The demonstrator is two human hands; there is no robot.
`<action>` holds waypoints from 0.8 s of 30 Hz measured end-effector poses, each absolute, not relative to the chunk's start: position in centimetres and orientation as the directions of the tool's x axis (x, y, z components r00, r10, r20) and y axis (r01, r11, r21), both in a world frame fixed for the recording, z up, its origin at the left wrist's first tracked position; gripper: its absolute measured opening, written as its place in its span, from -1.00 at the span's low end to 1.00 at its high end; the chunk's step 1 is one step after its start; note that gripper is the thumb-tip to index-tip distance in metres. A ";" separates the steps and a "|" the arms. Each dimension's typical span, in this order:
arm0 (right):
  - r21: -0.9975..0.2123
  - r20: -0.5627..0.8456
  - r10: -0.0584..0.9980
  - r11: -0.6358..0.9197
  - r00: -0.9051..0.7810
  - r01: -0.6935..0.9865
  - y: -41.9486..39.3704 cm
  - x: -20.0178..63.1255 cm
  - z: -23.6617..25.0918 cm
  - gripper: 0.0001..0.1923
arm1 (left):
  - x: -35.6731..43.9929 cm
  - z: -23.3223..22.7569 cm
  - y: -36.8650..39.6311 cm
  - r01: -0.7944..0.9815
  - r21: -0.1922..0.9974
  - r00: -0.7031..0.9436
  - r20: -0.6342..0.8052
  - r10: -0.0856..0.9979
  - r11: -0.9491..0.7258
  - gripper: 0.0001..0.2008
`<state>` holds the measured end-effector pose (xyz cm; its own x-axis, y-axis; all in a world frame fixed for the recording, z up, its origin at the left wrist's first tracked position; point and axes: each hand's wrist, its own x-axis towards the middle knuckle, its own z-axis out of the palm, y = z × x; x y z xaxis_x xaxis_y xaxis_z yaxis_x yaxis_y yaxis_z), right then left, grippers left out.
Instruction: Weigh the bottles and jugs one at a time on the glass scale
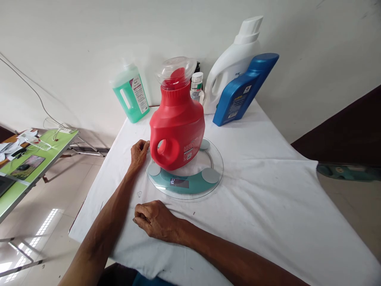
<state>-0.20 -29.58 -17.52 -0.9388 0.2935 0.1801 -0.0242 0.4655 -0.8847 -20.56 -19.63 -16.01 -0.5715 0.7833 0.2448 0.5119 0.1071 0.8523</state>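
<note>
A large red plastic jug (178, 123) stands upright on a round glass scale (214, 159), its looped handle towards the front left. A clear plastic bowl (177, 67) rests over its top. The scale's small display (179, 182) is lit, but I cannot read it fully. My left hand (139, 154) rests on the cloth just left of the scale, fingers curled, with nothing visible in them. In front of the scale, my right hand (156, 219) lies on the cloth in a loose fist, apart from the jug and scale; no object shows in it.
Along the wall stand a green liquid bottle (138, 95), a small clear bottle with a white cap (197, 83), a white detergent jug (229, 61) and a blue bottle (241, 95). White cloth (253, 198) covers the table. A green table (50, 143) stands at left.
</note>
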 end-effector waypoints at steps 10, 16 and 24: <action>-0.885 0.178 0.297 0.464 -0.938 -0.021 -29.5 -0.2 -17.3 -0.70 | -20.4 -15.2 -20.1 0.441 0.895 -0.563 0.217 0.798 0.068 -0.65; -0.876 0.167 0.290 0.482 -0.942 -0.007 -29.5 -0.4 -17.3 -0.71 | -19.5 -13.5 -20.8 0.316 0.947 -0.629 0.259 0.733 -0.063 -0.47; -0.876 0.171 0.310 0.482 -0.935 0.000 -29.6 -0.2 -17.1 -0.81 | -16.6 -7.6 -22.5 0.291 0.870 -0.625 0.488 0.610 -0.397 -0.40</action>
